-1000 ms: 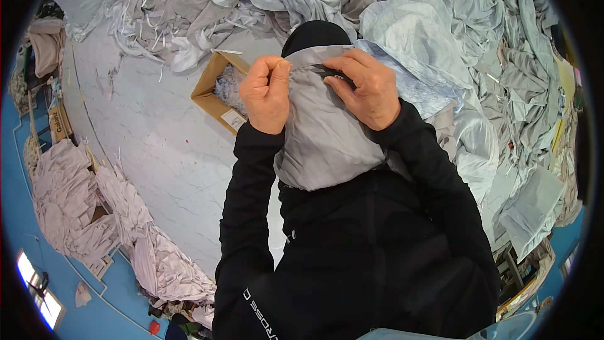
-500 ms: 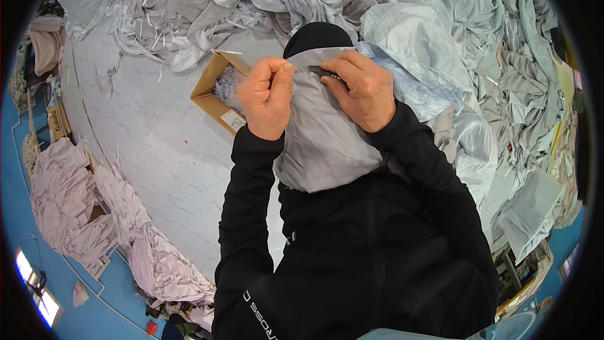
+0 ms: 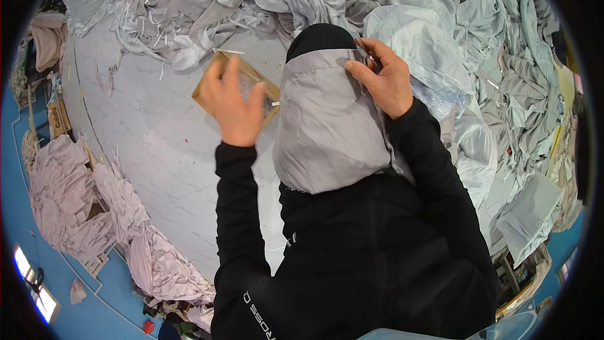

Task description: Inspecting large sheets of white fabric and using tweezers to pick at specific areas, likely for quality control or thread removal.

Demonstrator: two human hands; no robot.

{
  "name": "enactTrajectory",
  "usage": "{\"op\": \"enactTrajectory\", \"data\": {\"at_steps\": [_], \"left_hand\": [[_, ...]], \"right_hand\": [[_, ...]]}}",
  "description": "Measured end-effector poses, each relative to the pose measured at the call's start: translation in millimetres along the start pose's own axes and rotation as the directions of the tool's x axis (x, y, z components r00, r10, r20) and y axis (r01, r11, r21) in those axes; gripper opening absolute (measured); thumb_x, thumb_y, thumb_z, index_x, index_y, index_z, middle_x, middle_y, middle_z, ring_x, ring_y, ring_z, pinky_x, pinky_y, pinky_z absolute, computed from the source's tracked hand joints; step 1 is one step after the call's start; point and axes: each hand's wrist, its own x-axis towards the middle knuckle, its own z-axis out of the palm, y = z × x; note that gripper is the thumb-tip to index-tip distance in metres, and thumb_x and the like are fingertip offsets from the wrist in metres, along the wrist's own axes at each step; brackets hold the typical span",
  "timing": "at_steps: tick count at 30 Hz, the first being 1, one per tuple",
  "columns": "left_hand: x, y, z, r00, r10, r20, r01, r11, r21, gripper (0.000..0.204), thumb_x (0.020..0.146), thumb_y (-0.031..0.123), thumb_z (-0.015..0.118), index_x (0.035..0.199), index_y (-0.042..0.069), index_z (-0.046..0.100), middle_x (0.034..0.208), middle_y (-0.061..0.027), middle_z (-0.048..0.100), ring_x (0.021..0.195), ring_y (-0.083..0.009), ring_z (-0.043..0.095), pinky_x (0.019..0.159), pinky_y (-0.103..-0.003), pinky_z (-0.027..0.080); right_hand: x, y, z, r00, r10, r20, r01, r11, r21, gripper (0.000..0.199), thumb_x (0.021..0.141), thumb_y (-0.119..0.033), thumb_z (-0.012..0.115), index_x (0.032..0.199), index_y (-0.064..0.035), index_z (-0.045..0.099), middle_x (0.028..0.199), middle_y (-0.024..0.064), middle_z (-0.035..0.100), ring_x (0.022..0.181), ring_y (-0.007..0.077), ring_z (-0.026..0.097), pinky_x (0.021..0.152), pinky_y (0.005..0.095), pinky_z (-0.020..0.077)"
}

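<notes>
Grey, smooth fabric piece (image 3: 327, 126) draped, softly creased

A pale grey worktop (image 3: 157, 145) curves across the left. Heaps of grey and silvery fabric (image 3: 478, 56) crowd its far and right sides. Pinkish cloth piles (image 3: 69, 195) lie along the blue floor (image 3: 82, 305), where a bright light patch (image 3: 38, 289) shows.

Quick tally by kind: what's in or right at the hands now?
Hands: 2, left hand, right hand
Grey fabric piece, held by the right hand: 1
Cardboard box under the left hand: 1
Total: 4
</notes>
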Motion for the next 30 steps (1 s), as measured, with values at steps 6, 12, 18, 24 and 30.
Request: {"op": "enactTrajectory", "data": {"at_steps": [6, 12, 18, 24, 30], "left_hand": [[6.9, 75.3, 14.9, 0.979, 0.008, 0.206, 0.139, 0.712, -0.689, 0.030, 0.074, 0.003, 0.076, 0.103, 0.004, 0.068, 0.104, -0.0110, 0.061, 0.091, -0.0269, 0.061, 0.078, -0.035, 0.049], [7.8, 80.6, 27.0, 0.990, 0.033, 0.137, 0.056, 0.801, -0.596, 0.023, 0.071, -0.003, 0.075, 0.090, 0.003, 0.064, 0.092, -0.0102, 0.058, 0.077, -0.0247, 0.061, 0.065, -0.035, 0.049], [14.1, 79.7, 21.5, 0.966, -0.045, 0.254, 0.192, 0.783, -0.591, 0.019, 0.072, 0.000, 0.077, 0.083, 0.001, 0.062, 0.090, -0.0068, 0.059, 0.067, -0.0176, 0.061, 0.060, -0.030, 0.050], [15.6, 76.6, 26.2, 0.976, 0.048, 0.212, 0.080, 0.827, -0.557, 0.017, 0.073, -0.001, 0.075, 0.083, 0.001, 0.061, 0.086, -0.0085, 0.059, 0.066, -0.0199, 0.061, 0.059, -0.030, 0.049], [22.4, 75.8, 27.8, 0.951, 0.078, 0.299, 0.095, 0.848, -0.522, 0.019, 0.074, 0.002, 0.074, 0.081, 0.003, 0.057, 0.083, -0.0108, 0.056, 0.070, -0.0320, 0.058, 0.062, -0.039, 0.048]], "right_hand": [[13.0, 12.4, 2.6, 0.992, -0.101, 0.080, 0.101, 0.995, -0.001, 0.020, 0.086, -0.015, 0.074, 0.093, 0.0014, 0.065, 0.090, 0.0015, 0.063, 0.074, 0.0067, 0.051, 0.065, 0.0236, 0.0426], [26.9, 9.1, 2.5, 0.991, 0.069, 0.119, -0.093, 0.972, 0.216, 0.017, 0.089, -0.013, 0.069, 0.083, 0.0009, 0.061, 0.067, -0.0037, 0.052, 0.065, 0.0044, 0.042, 0.058, 0.0230, 0.0360], [28.9, 14.2, 7.5, 0.997, -0.076, 0.020, 0.077, 0.996, -0.042, 0.017, 0.089, -0.013, 0.069, 0.083, 0.0009, 0.061, 0.068, -0.0028, 0.052, 0.065, 0.0054, 0.043, 0.058, 0.0238, 0.0367], [29.4, 17.3, 6.6, 0.997, -0.056, 0.049, 0.056, 0.998, -0.009, 0.017, 0.089, -0.014, 0.068, 0.083, 0.0006, 0.060, 0.068, -0.0024, 0.051, 0.065, 0.0061, 0.042, 0.058, 0.0242, 0.0366], [29.1, 16.6, 5.5, 0.997, -0.048, 0.066, 0.048, 0.999, -0.001, 0.018, 0.090, -0.014, 0.068, 0.083, 0.0002, 0.060, 0.068, -0.0028, 0.050, 0.065, 0.0058, 0.042, 0.058, 0.0238, 0.0358]]}}
